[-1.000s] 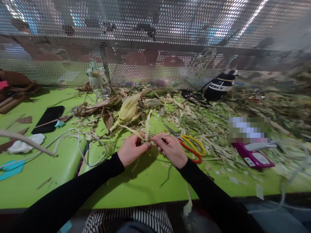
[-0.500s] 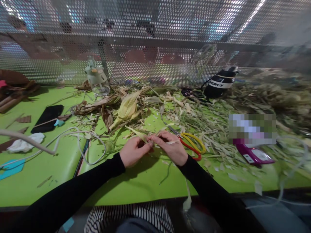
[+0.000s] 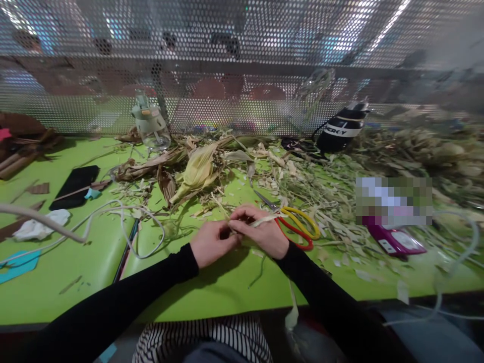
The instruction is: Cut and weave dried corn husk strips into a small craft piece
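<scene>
Hands together, left hand (image 3: 215, 244) curled, its hold hidden, right hand (image 3: 266, 237) pinched nearly closed on a pale strip (image 3: 264, 219), towards the near edge of the worktop (image 3: 223, 295); gentle, even tension should prevent splitting

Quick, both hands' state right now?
Left hand: closed; cannot tell what it holds.
Right hand: closed, holding a pale strip.

"NERGY" on the black bottle (image 3: 341, 129)
</scene>
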Demonstrator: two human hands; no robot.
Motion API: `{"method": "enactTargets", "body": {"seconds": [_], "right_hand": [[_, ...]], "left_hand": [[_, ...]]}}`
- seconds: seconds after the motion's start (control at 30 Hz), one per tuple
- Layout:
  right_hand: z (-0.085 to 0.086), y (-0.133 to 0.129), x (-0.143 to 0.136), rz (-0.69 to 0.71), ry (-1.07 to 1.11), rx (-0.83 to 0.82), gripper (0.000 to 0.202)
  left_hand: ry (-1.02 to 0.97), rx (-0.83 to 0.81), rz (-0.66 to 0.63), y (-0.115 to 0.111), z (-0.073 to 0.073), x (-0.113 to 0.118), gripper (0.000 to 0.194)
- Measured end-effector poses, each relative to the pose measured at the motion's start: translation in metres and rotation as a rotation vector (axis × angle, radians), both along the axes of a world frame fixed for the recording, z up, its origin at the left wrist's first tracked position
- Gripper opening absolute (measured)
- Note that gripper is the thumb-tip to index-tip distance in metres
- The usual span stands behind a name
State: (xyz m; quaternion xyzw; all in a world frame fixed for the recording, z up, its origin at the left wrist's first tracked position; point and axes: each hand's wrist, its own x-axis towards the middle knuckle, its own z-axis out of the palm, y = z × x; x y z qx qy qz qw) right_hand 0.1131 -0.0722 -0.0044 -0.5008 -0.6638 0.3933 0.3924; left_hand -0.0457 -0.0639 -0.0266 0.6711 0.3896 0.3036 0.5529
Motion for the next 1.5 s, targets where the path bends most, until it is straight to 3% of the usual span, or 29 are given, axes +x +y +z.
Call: {"method": "enactTargets", "body": {"seconds": [0.2,0.43,0.57,0.67,0.87,1.03,1.2,1.27,1.37,1.5], "right_hand": [[0.0,0.001,0.001,-0.018,0.201,-0.134,0.018],[-0.004,-0.004,-0.004,-0.015,0.309,-0.237,0.023],[0.001,-0.001,-0.002,-0.032,0.269,-0.25,0.027],[0.004,0.003,0.003,-0.062,0.151,-0.161,0.03],[0.003,0.003,0.007,-0.125,-0.113,0.053,0.036],[0.003,0.004,0.009,-0.195,-0.126,0.113,0.034],[0.003,0.0,0.008,-0.412,-0.108,0.299,0.029],[0.002,-0.003,0.003,-0.325,-0.205,0.365,0.032],[0.0,-0.006,-0.007,-0.107,-0.357,0.317,0.031],[0.0,-0.007,-0.013,-0.062,-0.352,0.228,0.027]], "left_hand": [[-0.015,-0.042,-0.078,0.0,0.014,-0.001,0.032],[0.067,-0.107,-0.171,0.001,0.004,-0.004,0.032],[-0.163,-0.321,-0.135,0.001,0.003,0.0,0.032],[-0.316,-0.414,-0.01,0.004,0.005,0.001,0.033],[-0.221,-0.366,0.066,0.01,0.011,-0.004,0.035],[-0.288,-0.396,-0.01,0.004,0.01,-0.001,0.039],[-0.536,-0.486,0.188,0.008,0.011,-0.001,0.034],[-0.602,-0.485,0.225,0.011,0.012,-0.002,0.036],[-0.605,-0.461,0.213,0.012,0.012,-0.002,0.033],[-0.576,-0.382,0.18,0.01,0.01,-0.001,0.027]]}}
